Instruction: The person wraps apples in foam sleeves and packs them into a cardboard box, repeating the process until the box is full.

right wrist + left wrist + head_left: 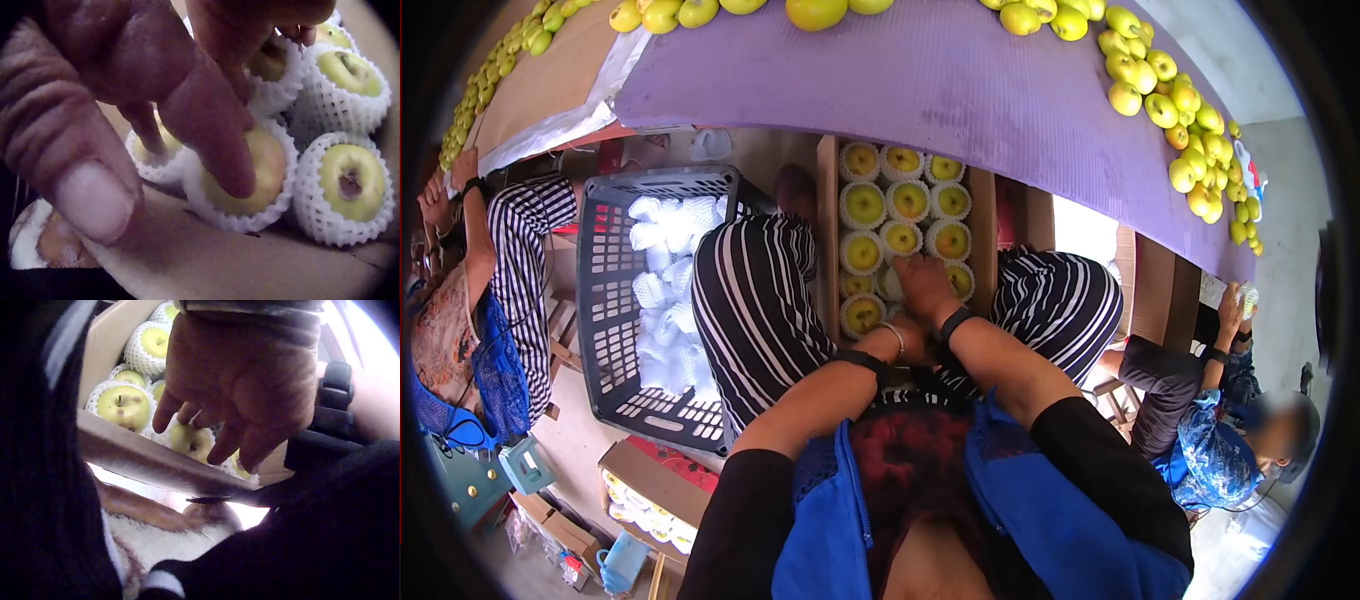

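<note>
Centre of head view: cardboard box (983, 220) of yellow-green fruit, each in a white foam net, set between the person's knees; near rows filled.
Right hand (922, 285): reaches into the near part of the box. Right wrist view shows one finger (212, 134) pressed on a netted fruit (265, 169) at the near wall, thumb (94, 200) against the box edge; fingers extended, not closed round anything.
Left hand (250, 381): hangs over the near row, fingers loosely bent, tips just above a netted fruit (190, 440); nothing gripped as far as the left wrist view shows.
Fruit being seated: lower middle of the right wrist view, touching the cardboard wall and its neighbours on the right.
Technique (judgement): push straight down with the flat of the finger, not the nail, so the skin is not bruised; keep the foam net pulled up round the sides; steady the adjacent fruit with the left hand.
Surroundings: grey crate (605, 330) of foam nets at left of head view; purple counter (940, 80) with loose fruit along the top; other seated people at both edges.
</note>
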`<state>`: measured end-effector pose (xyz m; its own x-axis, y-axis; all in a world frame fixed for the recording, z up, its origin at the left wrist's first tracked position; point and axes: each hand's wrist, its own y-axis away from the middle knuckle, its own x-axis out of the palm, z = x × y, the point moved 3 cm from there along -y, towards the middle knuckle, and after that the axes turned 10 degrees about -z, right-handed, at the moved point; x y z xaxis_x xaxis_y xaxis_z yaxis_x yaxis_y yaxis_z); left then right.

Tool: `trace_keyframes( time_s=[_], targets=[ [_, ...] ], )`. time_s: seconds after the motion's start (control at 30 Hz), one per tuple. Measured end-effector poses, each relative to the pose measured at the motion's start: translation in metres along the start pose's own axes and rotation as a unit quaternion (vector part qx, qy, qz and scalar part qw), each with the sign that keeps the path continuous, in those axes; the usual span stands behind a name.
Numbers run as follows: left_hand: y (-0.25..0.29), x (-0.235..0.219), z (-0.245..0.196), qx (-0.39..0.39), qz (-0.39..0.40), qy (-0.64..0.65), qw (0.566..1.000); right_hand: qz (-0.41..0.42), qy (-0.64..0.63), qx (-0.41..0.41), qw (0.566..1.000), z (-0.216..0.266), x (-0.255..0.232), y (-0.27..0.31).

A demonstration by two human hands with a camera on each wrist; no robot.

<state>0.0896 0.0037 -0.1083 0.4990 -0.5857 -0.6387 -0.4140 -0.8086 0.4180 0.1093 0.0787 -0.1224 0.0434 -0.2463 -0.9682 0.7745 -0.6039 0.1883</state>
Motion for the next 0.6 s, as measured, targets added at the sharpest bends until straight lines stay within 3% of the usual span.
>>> trace_keyframes(
  time_s=[0.03, 0.17, 0.27, 0.33, 0.47, 0.6],
  targets=[
    [0.004, -0.009, -0.003, -0.006, 0.028, 0.013, 1.0, 0.011, 0.018, -0.009, 1.0, 0.002, 0.0, -0.002],
    [0.002, -0.004, 0.001, 0.015, 0.007, 0.031, 0.999, -0.013, 0.016, -0.006, 1.0, 0.007, -0.021, 0.002],
    [0.003, -0.008, 0.0, 0.047, -0.061, 0.045, 0.996, 0.031, -0.024, 0.008, 0.999, 0.005, -0.025, 0.001],
    [0.004, -0.006, 0.001, -0.017, 0.037, 0.031, 0.999, 0.103, -0.059, 0.052, 0.992, 0.0, -0.019, -0.001],
    [-0.001, 0.007, 0.007, -0.022, 0.082, -0.004, 0.996, 0.113, -0.079, 0.079, 0.987, -0.003, -0.014, -0.003],
    [0.006, -0.01, 0.002, -0.052, 0.119, 0.003, 0.991, 0.129, -0.043, 0.05, 0.989, 0.001, -0.014, -0.004]
  ],
)
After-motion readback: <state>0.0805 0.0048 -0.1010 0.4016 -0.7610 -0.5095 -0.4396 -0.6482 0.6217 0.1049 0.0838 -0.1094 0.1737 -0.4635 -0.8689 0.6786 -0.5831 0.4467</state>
